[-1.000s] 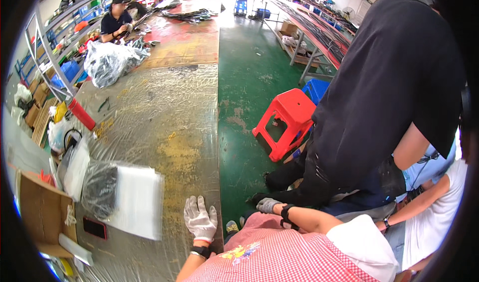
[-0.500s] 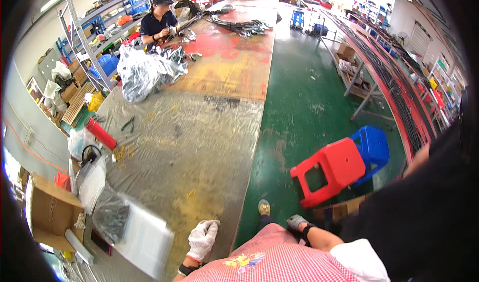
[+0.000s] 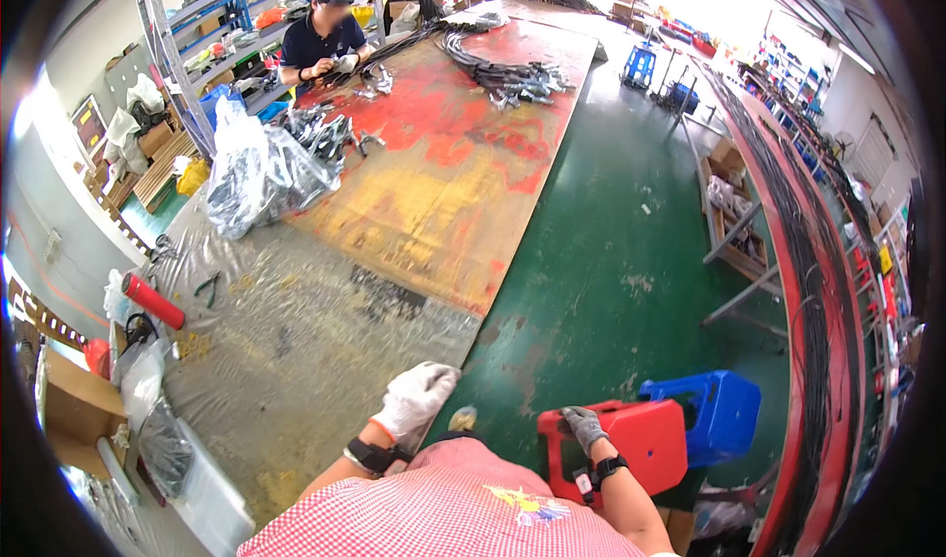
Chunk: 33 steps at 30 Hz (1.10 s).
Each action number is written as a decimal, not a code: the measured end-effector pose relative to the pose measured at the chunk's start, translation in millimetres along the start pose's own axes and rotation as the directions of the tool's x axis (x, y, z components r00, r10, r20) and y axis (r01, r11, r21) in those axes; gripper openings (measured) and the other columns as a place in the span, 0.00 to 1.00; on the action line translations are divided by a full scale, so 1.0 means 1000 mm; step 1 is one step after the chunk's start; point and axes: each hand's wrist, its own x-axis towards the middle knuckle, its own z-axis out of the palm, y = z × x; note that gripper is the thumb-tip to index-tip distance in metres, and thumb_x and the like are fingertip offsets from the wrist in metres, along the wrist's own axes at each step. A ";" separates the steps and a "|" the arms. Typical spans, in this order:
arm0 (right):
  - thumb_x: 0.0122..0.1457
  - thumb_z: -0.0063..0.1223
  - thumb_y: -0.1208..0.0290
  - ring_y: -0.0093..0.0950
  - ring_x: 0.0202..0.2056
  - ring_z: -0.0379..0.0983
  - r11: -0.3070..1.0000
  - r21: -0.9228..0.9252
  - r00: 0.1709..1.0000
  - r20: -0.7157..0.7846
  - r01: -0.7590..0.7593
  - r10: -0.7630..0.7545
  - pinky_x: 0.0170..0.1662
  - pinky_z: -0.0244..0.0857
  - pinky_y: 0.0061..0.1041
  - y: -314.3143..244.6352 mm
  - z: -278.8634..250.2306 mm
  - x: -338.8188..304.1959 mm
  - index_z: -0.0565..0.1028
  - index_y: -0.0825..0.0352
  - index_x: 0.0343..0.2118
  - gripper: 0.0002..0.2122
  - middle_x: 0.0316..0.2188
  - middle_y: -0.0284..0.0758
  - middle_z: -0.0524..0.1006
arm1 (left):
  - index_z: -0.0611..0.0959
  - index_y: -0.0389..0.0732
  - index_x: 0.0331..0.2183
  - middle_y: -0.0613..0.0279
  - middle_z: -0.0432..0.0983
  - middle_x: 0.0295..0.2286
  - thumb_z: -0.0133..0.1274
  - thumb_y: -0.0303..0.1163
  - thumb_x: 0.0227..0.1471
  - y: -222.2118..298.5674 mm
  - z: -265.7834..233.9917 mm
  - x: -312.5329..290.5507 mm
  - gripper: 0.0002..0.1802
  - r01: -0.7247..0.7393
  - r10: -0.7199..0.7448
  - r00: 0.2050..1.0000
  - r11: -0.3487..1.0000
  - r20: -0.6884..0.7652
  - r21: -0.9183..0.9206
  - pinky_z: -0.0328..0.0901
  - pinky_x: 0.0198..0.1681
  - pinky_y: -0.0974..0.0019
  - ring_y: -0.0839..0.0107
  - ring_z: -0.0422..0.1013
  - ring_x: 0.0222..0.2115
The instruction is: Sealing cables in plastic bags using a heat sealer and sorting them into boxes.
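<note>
My left hand (image 3: 420, 399), in a white knit glove, is over the near right edge of the work table (image 3: 458, 320). Its fingers are curled together, and whatever may be inside them is hidden. To the right, my right hand (image 3: 585, 427), in a grey glove, overlaps the red plastic stool (image 3: 641, 444) in the picture. Whether it touches the stool, and how its fingers are bent, I cannot tell. A blue plastic stool (image 3: 724, 419) stands right behind the red one. Dark bands circle both my wrists.
Across the table a co-worker (image 3: 330, 39) handles black cables. A clear plastic bag (image 3: 258, 177), pliers (image 3: 207, 286) and a red cylinder (image 3: 154, 301) are on the table. A cardboard box (image 3: 79, 399) stands at left. Cables lie along a long red bench (image 3: 852, 389) beyond the green floor (image 3: 616, 232).
My view has shifted forward along the table. The stools now appear nearer, lower in view. My left hand has come to the table edge; my right hand now appears in front of the red stool.
</note>
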 end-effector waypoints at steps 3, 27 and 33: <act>0.57 0.48 0.62 0.24 0.24 0.72 0.996 -0.020 0.995 0.051 0.082 -0.081 0.27 0.67 0.24 -0.080 -0.018 0.061 0.76 0.67 0.36 0.13 0.24 0.31 0.76 | 0.81 0.40 0.36 0.53 0.76 0.35 0.48 0.41 0.52 -0.020 0.005 0.059 0.16 0.123 -0.125 0.989 0.992 -0.080 -0.036 0.66 0.40 0.63 0.57 0.73 0.37; 0.43 0.57 0.63 0.41 0.31 0.76 0.106 -0.994 0.999 0.033 0.036 -0.034 0.35 0.69 0.38 -0.091 -0.379 0.421 0.80 0.62 0.26 0.10 0.28 0.43 0.78 | 0.81 0.43 0.37 0.57 0.77 0.35 0.46 0.44 0.53 0.140 0.146 0.629 0.17 0.018 -0.020 0.998 1.000 0.063 0.021 0.66 0.42 0.65 0.62 0.73 0.38; 0.49 0.52 0.65 0.34 0.19 0.70 0.843 -0.491 0.948 -0.096 0.221 -0.304 0.23 0.63 0.35 -0.354 -0.366 0.571 0.74 0.65 0.19 0.10 0.17 0.41 0.73 | 0.82 0.42 0.37 0.58 0.79 0.33 0.48 0.41 0.53 0.142 0.144 0.684 0.16 0.159 -0.181 0.977 0.970 -0.110 -0.183 0.67 0.40 0.68 0.69 0.74 0.35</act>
